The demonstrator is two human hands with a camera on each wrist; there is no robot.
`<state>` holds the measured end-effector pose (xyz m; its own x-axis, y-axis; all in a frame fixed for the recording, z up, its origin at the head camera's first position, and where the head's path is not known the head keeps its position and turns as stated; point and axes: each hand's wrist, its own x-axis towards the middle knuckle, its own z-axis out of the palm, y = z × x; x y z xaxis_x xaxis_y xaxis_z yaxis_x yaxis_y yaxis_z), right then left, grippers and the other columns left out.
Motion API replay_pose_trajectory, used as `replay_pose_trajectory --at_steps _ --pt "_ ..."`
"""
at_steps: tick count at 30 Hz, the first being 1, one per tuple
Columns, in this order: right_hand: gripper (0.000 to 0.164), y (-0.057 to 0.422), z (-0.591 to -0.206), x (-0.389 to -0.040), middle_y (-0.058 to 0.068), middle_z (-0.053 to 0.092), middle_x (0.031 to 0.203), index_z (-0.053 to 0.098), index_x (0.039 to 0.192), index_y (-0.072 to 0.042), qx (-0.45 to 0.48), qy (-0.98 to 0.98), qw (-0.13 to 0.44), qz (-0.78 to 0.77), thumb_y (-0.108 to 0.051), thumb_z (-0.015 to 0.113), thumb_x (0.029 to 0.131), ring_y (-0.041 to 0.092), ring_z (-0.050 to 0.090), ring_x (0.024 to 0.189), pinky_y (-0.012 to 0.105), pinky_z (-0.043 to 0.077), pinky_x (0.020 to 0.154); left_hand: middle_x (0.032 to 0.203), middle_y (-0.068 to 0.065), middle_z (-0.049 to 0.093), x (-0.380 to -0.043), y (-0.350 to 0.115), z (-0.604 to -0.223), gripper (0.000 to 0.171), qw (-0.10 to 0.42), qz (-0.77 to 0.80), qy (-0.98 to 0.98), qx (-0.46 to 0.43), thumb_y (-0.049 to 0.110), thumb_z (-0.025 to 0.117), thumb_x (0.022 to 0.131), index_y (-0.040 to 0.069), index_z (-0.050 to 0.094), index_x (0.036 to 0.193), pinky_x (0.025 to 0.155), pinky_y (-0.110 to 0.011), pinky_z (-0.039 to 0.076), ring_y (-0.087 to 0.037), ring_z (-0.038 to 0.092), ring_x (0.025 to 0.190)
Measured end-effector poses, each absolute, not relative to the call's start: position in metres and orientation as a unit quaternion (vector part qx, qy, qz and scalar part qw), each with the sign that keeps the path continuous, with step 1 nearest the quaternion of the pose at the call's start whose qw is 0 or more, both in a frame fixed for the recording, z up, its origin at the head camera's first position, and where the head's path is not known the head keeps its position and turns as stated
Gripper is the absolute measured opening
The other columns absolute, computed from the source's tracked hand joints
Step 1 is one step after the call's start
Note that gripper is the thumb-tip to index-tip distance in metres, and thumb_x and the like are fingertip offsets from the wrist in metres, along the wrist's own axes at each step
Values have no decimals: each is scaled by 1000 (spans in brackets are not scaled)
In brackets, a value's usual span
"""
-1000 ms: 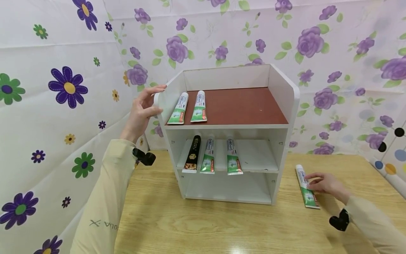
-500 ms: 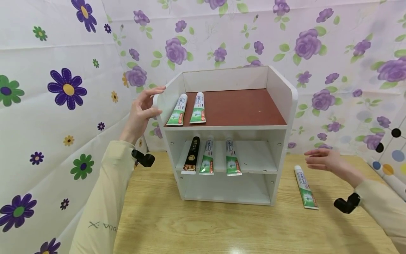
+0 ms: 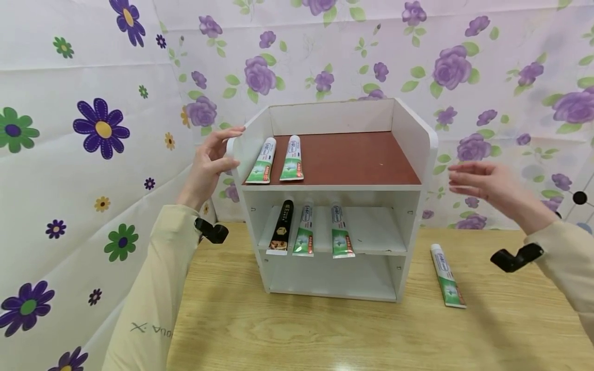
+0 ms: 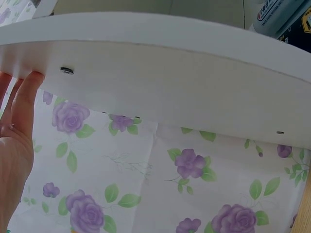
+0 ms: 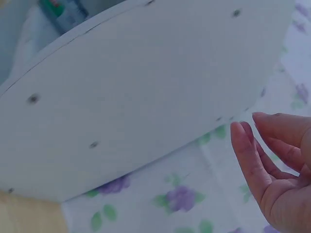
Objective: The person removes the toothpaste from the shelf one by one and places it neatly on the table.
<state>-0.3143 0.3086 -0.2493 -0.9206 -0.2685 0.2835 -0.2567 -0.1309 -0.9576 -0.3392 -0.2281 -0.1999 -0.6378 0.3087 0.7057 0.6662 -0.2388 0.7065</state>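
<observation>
A small white shelf unit (image 3: 331,188) stands on the wooden table. My left hand (image 3: 206,167) touches the upper front of its left side panel; in the left wrist view, fingertips meet the panel's white outer face (image 4: 170,82). My right hand (image 3: 496,190) hangs in the air beside the right panel, holding nothing, fingers loosely bent. Below it, a green-and-white toothpaste tube (image 3: 447,278) lies on the table. Two such toothpaste tubes (image 3: 262,161) rest on the red-brown top deck. The middle shelf carries a black toothpaste tube (image 3: 281,229) and two green-and-white ones (image 3: 342,234).
The wooden table (image 3: 297,335) extends in front of the unit and to both sides. Purple-rose cloth (image 3: 301,67) hangs behind, and a flowered white cloth (image 3: 60,170) hangs close on the left. The lowest compartment (image 3: 331,275) faces forward.
The right hand has let go of the toothpaste tube on the table and risen up beside the unit's right panel. The left hand stays at the left panel.
</observation>
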Motion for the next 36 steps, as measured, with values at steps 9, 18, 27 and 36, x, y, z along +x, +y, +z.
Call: replay_pose_trajectory --at_steps 9,18,27,36 --pt "21 288 -177 -308 13 61 93 62 105 4 -239 632 -16 -737 6 54 86 22 62 82 31 48 71 134 -12 40 -340 -228 -200 49 135 -669 -607 -407 -16 49 73 7 58 115 81 -30 43 -28 33 123" --pt "23 263 -128 -296 13 58 95 61 105 5 -259 633 -76 -726 4 61 81 21 61 80 30 49 69 135 -13 38 -341 -229 -201 51 140 -641 -618 -433 -17 52 73 6 55 119 94 -35 33 -26 27 127" --pt "28 238 -106 -291 13 59 97 60 105 5 -245 663 -81 -703 1 67 78 21 62 80 28 48 69 134 -13 39 -339 -228 -198 51 154 -637 -622 -428 -16 52 72 6 55 118 97 -38 28 -25 27 127" --pt "35 187 -94 -297 16 57 104 56 109 3 -244 703 -42 -666 -2 69 77 23 57 88 31 48 72 134 -13 39 -339 -229 -199 51 151 -641 -624 -422 -17 51 73 6 55 118 91 -33 33 -24 27 127"
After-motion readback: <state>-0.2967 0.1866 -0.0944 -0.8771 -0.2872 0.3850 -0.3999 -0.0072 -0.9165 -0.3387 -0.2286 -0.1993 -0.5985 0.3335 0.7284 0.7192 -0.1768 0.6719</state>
